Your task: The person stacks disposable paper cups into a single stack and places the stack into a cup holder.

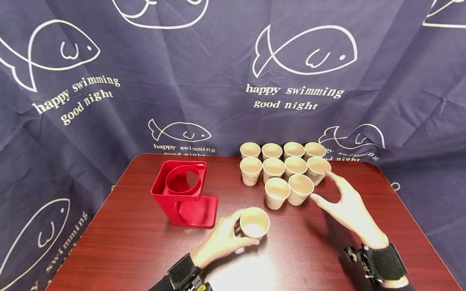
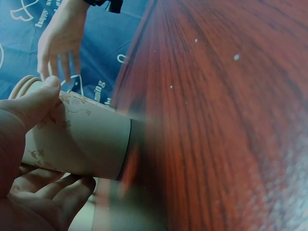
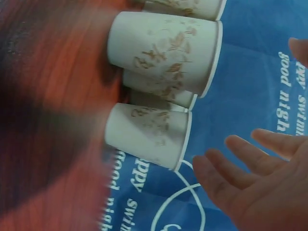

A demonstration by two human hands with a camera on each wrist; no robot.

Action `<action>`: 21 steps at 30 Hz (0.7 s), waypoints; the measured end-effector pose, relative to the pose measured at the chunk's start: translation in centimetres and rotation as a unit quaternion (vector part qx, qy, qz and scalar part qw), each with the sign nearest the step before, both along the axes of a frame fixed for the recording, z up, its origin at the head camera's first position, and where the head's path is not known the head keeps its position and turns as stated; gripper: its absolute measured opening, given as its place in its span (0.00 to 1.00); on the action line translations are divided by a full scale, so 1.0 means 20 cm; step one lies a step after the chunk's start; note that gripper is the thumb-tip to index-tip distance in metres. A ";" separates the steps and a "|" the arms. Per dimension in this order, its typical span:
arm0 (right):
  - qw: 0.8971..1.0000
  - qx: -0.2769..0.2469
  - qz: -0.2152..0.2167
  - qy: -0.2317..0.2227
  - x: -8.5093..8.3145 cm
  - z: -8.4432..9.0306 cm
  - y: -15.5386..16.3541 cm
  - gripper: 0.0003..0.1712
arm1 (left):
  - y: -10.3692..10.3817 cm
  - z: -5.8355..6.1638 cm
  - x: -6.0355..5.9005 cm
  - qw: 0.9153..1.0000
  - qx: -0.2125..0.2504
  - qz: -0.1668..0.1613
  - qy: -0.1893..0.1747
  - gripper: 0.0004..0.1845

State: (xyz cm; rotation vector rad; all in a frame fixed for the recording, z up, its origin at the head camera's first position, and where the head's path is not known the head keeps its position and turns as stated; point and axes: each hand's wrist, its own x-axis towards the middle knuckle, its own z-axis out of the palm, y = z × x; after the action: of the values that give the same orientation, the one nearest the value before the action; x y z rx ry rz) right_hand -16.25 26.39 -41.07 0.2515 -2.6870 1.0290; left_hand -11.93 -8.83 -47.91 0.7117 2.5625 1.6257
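My left hand (image 1: 227, 234) grips a white paper cup (image 1: 255, 222) with a faint brown leaf print, near the front middle of the table. In the left wrist view, the thumb lies along one side of this cup (image 2: 86, 139) and the fingers curl against the other. My right hand (image 1: 349, 212) is beside the right end of a group of similar paper cups (image 1: 277, 194), mouths up. Seen from the right wrist, its spread fingers (image 3: 262, 161) hold nothing and stand apart from the nearest cup (image 3: 147, 134).
A red plastic stand (image 1: 164, 202) with a round ring on top and a flat base stands at the left of the brown wooden table (image 1: 120, 238). The cups sit in rows toward the back right. Behind them hangs a dark blue curtain (image 1: 225, 81) with white fish drawings.
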 end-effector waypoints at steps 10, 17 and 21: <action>1.000 0.012 0.012 -0.018 -0.06 -0.10 -0.02 0.45 | 0.00 0.00 0.00 1.000 0.006 -0.003 -0.014 0.38; 0.999 0.009 0.025 -0.034 -0.10 -0.14 -0.05 0.45 | 0.00 0.00 0.00 1.000 0.004 -0.002 -0.013 0.37; 0.998 0.016 0.021 -0.048 -0.12 -0.16 -0.06 0.46 | 0.00 0.00 0.00 1.000 0.003 0.000 -0.011 0.37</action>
State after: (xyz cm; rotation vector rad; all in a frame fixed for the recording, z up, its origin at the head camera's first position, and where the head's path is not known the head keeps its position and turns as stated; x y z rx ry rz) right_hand -18.61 25.11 -44.18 0.2727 -2.7977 1.0378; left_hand -11.84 -8.78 -47.81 0.6886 2.5434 1.6337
